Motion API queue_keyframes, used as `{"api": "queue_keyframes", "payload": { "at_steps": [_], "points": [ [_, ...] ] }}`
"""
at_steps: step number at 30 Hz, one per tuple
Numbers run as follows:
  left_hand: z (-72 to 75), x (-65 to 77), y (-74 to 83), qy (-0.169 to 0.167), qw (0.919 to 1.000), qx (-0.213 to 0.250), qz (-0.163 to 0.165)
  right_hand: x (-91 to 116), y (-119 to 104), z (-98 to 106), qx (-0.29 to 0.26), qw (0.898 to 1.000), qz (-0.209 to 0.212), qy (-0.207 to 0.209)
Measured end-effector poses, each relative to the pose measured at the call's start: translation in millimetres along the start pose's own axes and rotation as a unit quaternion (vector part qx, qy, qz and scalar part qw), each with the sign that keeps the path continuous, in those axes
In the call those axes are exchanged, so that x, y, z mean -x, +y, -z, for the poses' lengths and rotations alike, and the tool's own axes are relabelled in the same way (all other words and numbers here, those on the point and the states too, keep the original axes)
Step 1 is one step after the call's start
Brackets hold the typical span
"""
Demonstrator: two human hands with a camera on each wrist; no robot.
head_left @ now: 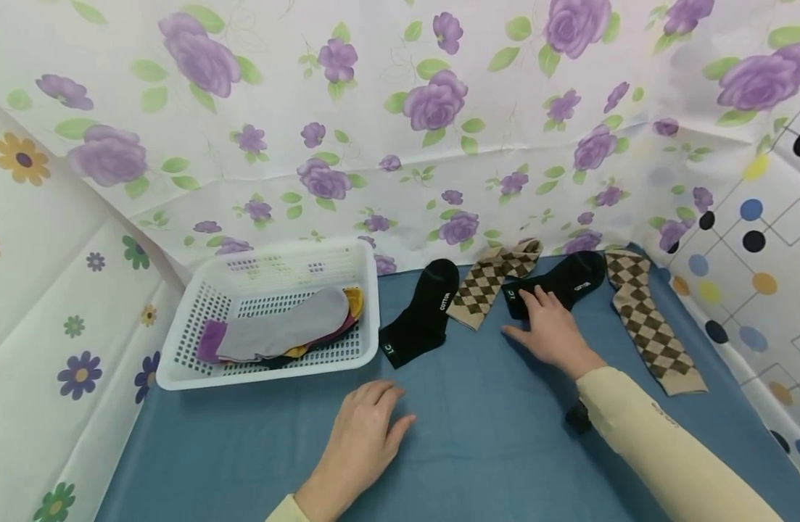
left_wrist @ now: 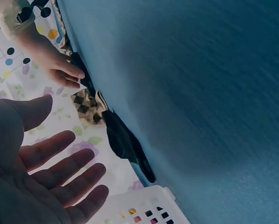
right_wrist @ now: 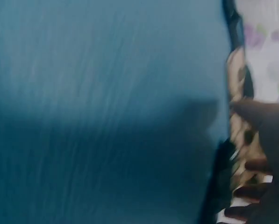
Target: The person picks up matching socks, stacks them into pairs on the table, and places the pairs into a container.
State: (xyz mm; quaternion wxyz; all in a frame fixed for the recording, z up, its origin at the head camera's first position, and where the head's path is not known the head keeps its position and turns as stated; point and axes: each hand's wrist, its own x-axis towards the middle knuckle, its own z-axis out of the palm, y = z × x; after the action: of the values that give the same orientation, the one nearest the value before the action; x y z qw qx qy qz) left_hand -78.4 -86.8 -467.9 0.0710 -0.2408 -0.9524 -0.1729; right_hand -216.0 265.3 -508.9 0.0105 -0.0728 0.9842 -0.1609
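My left hand point(head_left: 362, 429), nearest the camera, hangs over the blue cloth point(head_left: 465, 464) holding nothing, its fingers spread a little and the thumb standing apart. Farther forward and to the right, my right hand point(head_left: 551, 330) reaches over a black sock point(head_left: 572, 278), fingers loosely extended and thumb held out to the side; the fingertips lie over the cuff, though I cannot tell whether they touch it. That sock lies flat near the back of the cloth, toe pointing right. Just left of it is a tan-and-brown argyle sock point(head_left: 479, 290), its far end bent to the right; just right of it, a matching argyle sock point(head_left: 650, 319) stretches toward me. Farther left, another black sock point(head_left: 418, 315), lettered "COTTON", lies beside a white plastic basket point(head_left: 371, 297) holding a grey sock point(head_left: 285, 326) on top of purple, yellow and dark ones. A cream sleeve point(head_left: 674, 446) covers my right arm. Around everything hang white sheets: purple roses behind point(head_left: 373, 116), daisies at left, coloured dots at right.
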Motion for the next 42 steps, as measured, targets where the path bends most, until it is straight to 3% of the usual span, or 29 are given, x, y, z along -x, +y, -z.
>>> {"api": "queue_keyframes", "payload": {
  "at_steps": [4, 7, 17, 20, 23, 28, 38, 40, 42],
  "points": [
    [-2.0, 0.7, -2.8, -0.008, 0.9999, -0.012, 0.005, -5, 20, -4, 0.008, 1.000, -0.015, -0.016],
    [-2.6, 0.9, -4.6, -0.008, 0.9998, -0.014, 0.006, -5, 26, -3, 0.021, 1.000, -0.010, -0.006],
    [-0.4, -1.4, -5.6, -0.012, 0.9998, -0.010, 0.010, 13, 16, 0, 0.073, 0.995, 0.031, 0.060],
    [0.5, -1.1, -6.0, -0.013, 0.9998, -0.011, 0.011, 21, 11, -1, 0.047, 0.996, 0.032, 0.066],
    [1.1, -1.1, -6.2, -0.017, 0.9996, -0.011, 0.018, 28, 3, -1, -0.016, 0.998, 0.030, 0.061],
    [2.0, -2.8, -4.9, -0.033, 0.9987, 0.008, 0.038, 43, -16, 0, -0.091, 0.993, 0.048, 0.062],
    [1.2, -13.3, 4.4, -0.027, 0.9942, 0.077, 0.069, 72, -72, 4, -0.184, 0.967, 0.129, 0.120],
    [0.8, -17.2, 7.3, -0.033, 0.9902, 0.109, 0.080, 76, -81, 3, -0.196, 0.962, 0.146, 0.125],
    [1.1, -21.4, 9.6, -0.049, 0.9812, 0.158, 0.099, 81, -91, 1, -0.200, 0.957, 0.165, 0.127]
  ]
}}
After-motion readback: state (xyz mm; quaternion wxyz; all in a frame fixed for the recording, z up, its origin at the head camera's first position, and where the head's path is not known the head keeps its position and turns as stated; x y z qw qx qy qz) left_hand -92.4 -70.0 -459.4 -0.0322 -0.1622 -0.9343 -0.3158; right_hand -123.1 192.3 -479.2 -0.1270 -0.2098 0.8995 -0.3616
